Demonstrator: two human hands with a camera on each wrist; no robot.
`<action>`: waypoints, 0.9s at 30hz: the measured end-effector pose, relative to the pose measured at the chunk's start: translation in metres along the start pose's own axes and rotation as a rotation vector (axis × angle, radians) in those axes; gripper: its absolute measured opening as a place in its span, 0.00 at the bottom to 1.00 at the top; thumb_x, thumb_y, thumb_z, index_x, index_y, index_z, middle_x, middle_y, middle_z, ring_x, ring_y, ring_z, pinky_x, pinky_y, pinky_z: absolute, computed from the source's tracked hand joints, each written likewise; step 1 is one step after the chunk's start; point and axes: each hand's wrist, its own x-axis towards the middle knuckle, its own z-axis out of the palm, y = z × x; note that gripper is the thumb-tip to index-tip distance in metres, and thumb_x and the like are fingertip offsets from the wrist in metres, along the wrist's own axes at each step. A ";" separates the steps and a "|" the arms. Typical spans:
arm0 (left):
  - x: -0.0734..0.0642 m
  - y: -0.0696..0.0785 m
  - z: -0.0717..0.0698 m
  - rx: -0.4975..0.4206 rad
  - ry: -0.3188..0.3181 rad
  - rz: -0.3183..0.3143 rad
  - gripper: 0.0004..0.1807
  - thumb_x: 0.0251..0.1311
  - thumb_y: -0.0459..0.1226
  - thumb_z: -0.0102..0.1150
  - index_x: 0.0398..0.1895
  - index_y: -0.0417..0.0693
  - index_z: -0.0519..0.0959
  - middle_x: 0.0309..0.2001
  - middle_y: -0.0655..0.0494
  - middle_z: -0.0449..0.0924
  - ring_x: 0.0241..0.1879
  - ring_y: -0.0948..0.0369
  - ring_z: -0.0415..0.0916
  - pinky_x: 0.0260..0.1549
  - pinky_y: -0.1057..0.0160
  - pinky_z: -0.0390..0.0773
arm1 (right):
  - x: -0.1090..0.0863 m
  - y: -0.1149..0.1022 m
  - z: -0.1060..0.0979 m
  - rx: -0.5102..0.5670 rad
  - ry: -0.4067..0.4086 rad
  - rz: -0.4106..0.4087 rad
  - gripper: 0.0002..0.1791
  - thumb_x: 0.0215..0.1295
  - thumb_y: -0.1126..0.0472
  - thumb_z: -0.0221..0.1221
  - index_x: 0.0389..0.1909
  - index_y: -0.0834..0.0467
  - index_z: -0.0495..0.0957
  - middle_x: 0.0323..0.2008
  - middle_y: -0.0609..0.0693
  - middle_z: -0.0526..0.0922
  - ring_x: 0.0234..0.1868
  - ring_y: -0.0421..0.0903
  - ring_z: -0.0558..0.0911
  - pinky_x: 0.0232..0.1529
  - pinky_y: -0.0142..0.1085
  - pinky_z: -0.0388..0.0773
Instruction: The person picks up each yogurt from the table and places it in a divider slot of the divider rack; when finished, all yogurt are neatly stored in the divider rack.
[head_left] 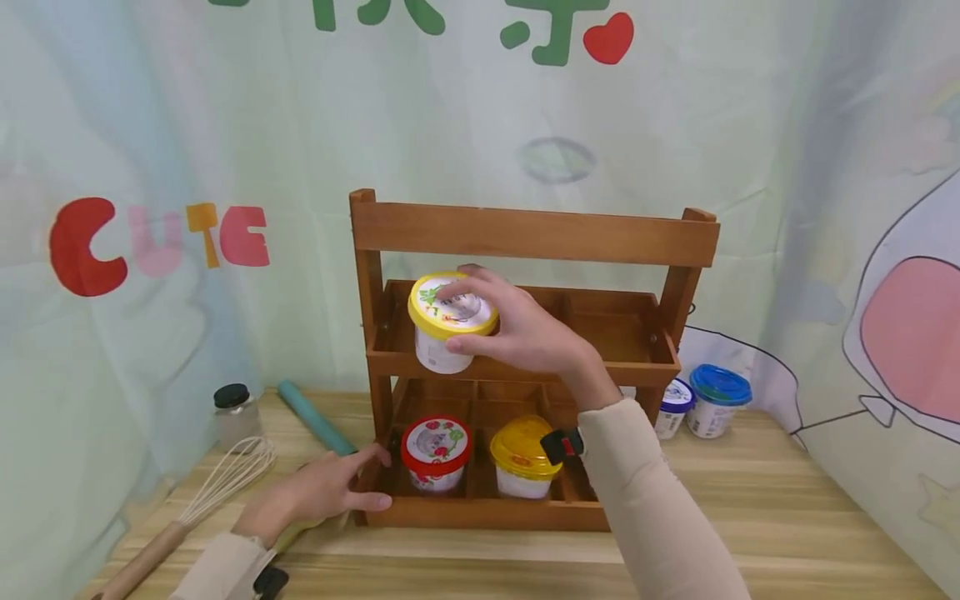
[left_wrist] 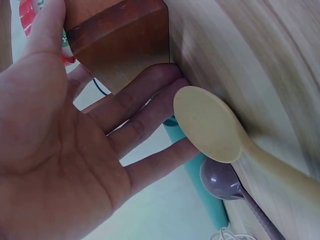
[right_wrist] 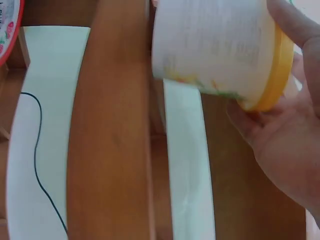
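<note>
My right hand [head_left: 517, 325] grips a white paper tub with a yellow-rimmed printed lid [head_left: 431, 346] by the lid's edge, thumb in front and fingers over the top. The tub is tilted, at the left of the upper tray of a brown wooden two-tier rack [head_left: 525, 229]; the right wrist view shows its white side [right_wrist: 215, 45] by the tray's front board. At the rack's lower left corner my left hand [head_left: 322, 487] rests with spread fingers, the thumb toward the front. In the lower tier sit a red-lidded tub [head_left: 437, 442] and a yellow-lidded tub [head_left: 517, 446].
Left of the rack lie a whisk [head_left: 225, 483], a teal roll [head_left: 315, 417], a beige spoon [left_wrist: 210, 122] and a grey ladle [left_wrist: 220, 177]. A black-lidded jar [head_left: 236, 412] stands behind. Two blue-lidded tubs, one lighter blue [head_left: 716, 400], stand right of the rack.
</note>
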 end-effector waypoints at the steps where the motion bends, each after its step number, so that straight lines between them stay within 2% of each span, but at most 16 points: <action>1: 0.000 0.001 0.000 -0.004 -0.002 -0.001 0.28 0.63 0.55 0.64 0.58 0.51 0.70 0.21 0.60 0.66 0.25 0.59 0.67 0.28 0.57 0.67 | 0.002 0.001 0.002 0.001 0.017 0.009 0.26 0.62 0.54 0.70 0.61 0.48 0.74 0.70 0.50 0.63 0.60 0.47 0.70 0.52 0.38 0.76; 8: 0.000 0.004 -0.002 0.002 0.009 -0.007 0.29 0.61 0.55 0.65 0.58 0.50 0.70 0.21 0.59 0.65 0.26 0.58 0.67 0.29 0.56 0.68 | 0.012 0.003 0.015 -0.044 0.133 0.030 0.27 0.61 0.54 0.71 0.61 0.49 0.76 0.74 0.54 0.58 0.69 0.52 0.64 0.57 0.41 0.74; 14: -0.001 0.001 0.001 0.008 0.008 -0.012 0.29 0.61 0.55 0.66 0.58 0.51 0.70 0.21 0.59 0.64 0.25 0.59 0.67 0.29 0.56 0.68 | 0.018 0.005 0.025 -0.057 0.174 0.028 0.27 0.60 0.55 0.71 0.60 0.49 0.76 0.73 0.55 0.59 0.63 0.52 0.67 0.54 0.41 0.75; 20: 0.000 -0.002 0.004 -0.004 -0.005 -0.011 0.28 0.62 0.55 0.65 0.58 0.52 0.70 0.22 0.59 0.64 0.26 0.58 0.68 0.30 0.54 0.69 | 0.019 0.009 0.037 -0.046 0.179 0.060 0.28 0.59 0.55 0.72 0.59 0.49 0.75 0.74 0.56 0.57 0.68 0.54 0.63 0.52 0.37 0.76; 27: 0.000 -0.002 0.004 0.004 -0.010 -0.013 0.28 0.62 0.55 0.65 0.59 0.53 0.70 0.29 0.55 0.72 0.33 0.54 0.70 0.37 0.46 0.73 | 0.017 0.014 0.045 -0.044 0.182 0.092 0.27 0.58 0.55 0.73 0.58 0.49 0.76 0.75 0.55 0.54 0.71 0.56 0.60 0.54 0.38 0.75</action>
